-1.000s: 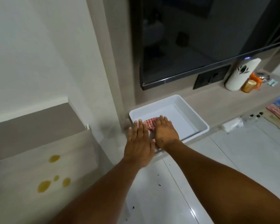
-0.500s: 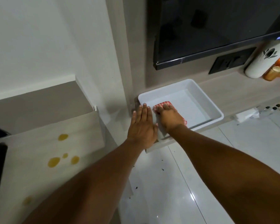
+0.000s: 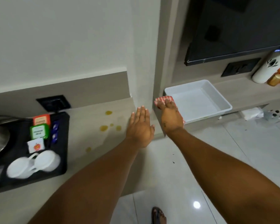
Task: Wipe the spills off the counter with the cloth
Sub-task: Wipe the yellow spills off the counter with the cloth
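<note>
A red-and-white checked cloth (image 3: 163, 100) is in my right hand (image 3: 171, 118), held over the left rim of a white plastic tub (image 3: 223, 101). My left hand (image 3: 141, 126) is flat and open with fingers apart, hovering over the right end of the pale counter (image 3: 87, 133). Several yellow spills (image 3: 103, 127) dot that counter, just left of my left hand, with one more spill (image 3: 108, 112) nearer the wall and another spill (image 3: 88, 149) toward the front edge.
A black tray (image 3: 61, 143) on the counter's left holds white cups (image 3: 34, 164) and tea packets (image 3: 39, 131). A wall pillar (image 3: 144, 62) separates the counter from the lower shelf (image 3: 242, 91), where a white dispenser (image 3: 268, 70) stands under a dark screen (image 3: 241, 29).
The view swung left, bringing the tray and more counter into sight. My right hand lifted the cloth from inside the tub to its left rim. My left hand moved left over the counter.
</note>
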The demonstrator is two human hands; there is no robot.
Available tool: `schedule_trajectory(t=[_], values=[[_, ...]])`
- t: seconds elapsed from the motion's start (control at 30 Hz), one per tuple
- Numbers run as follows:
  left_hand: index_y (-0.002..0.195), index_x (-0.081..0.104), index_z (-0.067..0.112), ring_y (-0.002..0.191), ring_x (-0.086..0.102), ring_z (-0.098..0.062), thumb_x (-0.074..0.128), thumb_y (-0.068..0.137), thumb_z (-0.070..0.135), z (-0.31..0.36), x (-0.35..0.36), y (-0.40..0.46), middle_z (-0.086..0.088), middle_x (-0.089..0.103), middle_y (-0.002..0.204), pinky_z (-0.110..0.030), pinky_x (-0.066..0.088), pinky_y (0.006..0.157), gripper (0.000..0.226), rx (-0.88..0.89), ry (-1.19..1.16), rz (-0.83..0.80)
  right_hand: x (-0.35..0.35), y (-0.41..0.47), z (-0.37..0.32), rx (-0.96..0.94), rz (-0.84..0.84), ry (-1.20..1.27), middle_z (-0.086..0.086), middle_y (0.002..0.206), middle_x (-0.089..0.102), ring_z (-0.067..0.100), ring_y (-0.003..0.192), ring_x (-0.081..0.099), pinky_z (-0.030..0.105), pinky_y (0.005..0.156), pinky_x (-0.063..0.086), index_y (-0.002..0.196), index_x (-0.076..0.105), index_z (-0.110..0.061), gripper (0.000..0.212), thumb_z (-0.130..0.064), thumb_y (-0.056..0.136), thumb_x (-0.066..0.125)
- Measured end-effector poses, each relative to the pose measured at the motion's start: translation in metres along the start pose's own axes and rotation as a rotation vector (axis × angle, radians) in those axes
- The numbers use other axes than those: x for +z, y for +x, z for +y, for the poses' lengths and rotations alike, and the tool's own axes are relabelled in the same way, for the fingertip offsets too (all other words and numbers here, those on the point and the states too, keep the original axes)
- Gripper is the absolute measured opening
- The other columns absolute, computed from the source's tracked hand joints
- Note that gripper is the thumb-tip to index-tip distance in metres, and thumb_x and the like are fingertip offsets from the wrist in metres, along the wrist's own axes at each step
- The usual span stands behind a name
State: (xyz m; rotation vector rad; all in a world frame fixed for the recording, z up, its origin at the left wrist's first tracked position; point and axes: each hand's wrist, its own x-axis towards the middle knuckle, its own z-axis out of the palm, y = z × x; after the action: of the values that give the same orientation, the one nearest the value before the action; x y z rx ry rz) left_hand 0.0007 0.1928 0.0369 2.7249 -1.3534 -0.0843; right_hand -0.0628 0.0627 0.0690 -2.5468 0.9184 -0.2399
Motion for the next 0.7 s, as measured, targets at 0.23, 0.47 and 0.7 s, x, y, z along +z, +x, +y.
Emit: schedule_trajectory(t=[0.23, 0.47, 0.7], values=[[0.161, 0.003, 0.003, 0.159, -0.001, -0.033, 0.033, 0.104, 0.047, -0.073, 0.004, -0.168, -0.020, 0.001, 0.171, -0.050, 0.000, 0.129, 0.079, -0.069, -0.051, -0.044, 0.075, -0.145, -0.082, 0.049, -0.104, 0.117, 0.004, 0.172, 0.013, 0.024, 0.160, 0.006, 0.043, 0.130, 0.016, 0.158, 0.030, -0.029, 0.069, -0.006, 0.099, 0.055], [0.156, 0.030, -0.003, 0.153, 0.027, -0.039, 0.027, 0.096, 0.058, -0.159, 0.056, -0.284, -0.023, 0.031, 0.164, -0.053, 0.020, 0.126, 0.085, -0.012, -0.014, -0.183, 0.119, -0.212, -0.081, 0.095, -0.154, 0.129, 0.006, 0.165, 0.034, 0.028, 0.152, 0.029, 0.044, 0.124, 0.030, 0.155, 0.040, -0.026, 0.064, -0.003, 0.096, 0.047], [0.160, 0.018, 0.002, 0.158, 0.011, -0.032, 0.025, 0.099, 0.064, -0.187, 0.070, -0.272, -0.017, 0.018, 0.170, -0.052, 0.016, 0.128, 0.088, 0.086, -0.001, -0.208, 0.136, -0.208, -0.071, 0.027, -0.202, -0.120, 0.009, 0.168, 0.029, 0.031, 0.158, 0.015, 0.046, 0.131, 0.013, 0.159, 0.030, -0.016, 0.065, -0.043, 0.101, 0.017]])
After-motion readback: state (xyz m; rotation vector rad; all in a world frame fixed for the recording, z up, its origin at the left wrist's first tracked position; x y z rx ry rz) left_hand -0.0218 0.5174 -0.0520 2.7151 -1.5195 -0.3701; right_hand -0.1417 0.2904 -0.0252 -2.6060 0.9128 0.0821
